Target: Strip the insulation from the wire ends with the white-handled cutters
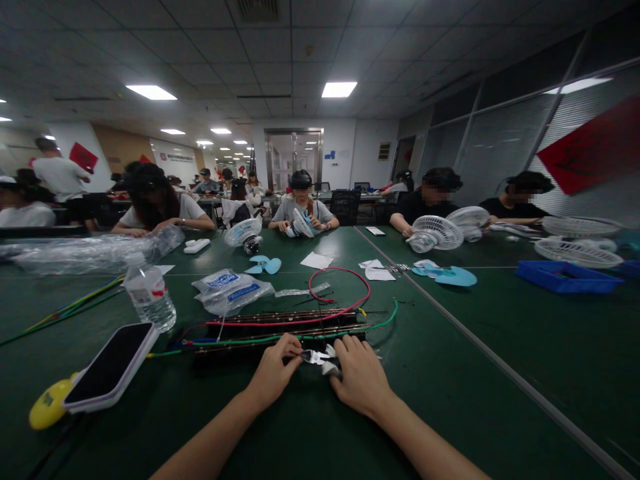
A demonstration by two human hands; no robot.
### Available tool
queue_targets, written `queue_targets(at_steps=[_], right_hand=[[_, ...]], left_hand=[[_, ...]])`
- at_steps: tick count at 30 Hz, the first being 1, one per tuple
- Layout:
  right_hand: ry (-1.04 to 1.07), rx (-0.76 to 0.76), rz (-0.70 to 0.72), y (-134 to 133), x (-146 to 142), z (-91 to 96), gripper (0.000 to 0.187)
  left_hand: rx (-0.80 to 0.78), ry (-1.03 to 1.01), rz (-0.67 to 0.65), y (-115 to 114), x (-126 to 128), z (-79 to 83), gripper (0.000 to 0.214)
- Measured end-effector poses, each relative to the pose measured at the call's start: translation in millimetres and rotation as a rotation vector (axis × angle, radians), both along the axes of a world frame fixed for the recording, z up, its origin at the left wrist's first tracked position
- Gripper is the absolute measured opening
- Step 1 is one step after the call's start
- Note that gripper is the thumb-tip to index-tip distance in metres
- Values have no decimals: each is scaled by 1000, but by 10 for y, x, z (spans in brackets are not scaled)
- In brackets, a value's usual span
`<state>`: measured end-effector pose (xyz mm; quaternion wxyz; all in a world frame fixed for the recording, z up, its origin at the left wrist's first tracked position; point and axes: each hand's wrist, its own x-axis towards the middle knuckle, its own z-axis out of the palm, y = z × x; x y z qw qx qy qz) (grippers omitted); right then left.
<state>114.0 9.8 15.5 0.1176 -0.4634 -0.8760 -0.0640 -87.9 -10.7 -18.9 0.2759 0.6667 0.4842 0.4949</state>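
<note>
My right hand [361,375] is closed around the pale handles of a pair of pliers [315,357], whose bright metal head points left. On the left side of that head, my left hand [274,368] pinches with thumb and fingertips. What lies in this pinch is too small and dark to make out. Just beyond both hands lies a dark bundle of thin rods [280,347] across the table. A green wire [387,318] runs along it, and a red wire [345,311] lies over it and curls into a loop at the back.
To the left are a phone [111,368] resting on a yellow object [50,404], a water bottle [150,293] and plastic bags [233,291]. Across the green table [450,400], several people handle fan parts. Light-blue fan blades [453,275] and a blue tray [567,277] sit farther right.
</note>
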Motion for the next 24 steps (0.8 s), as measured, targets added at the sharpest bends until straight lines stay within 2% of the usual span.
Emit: queue_targets(at_steps=[10, 24], right_hand=[[12, -8, 7, 6, -10, -2, 31], [8, -85, -30, 4, -24, -53, 21]], left_hand=[[5, -26, -18, 4, -2, -25, 12], [-3, -33, 7, 9, -3, -21, 9]])
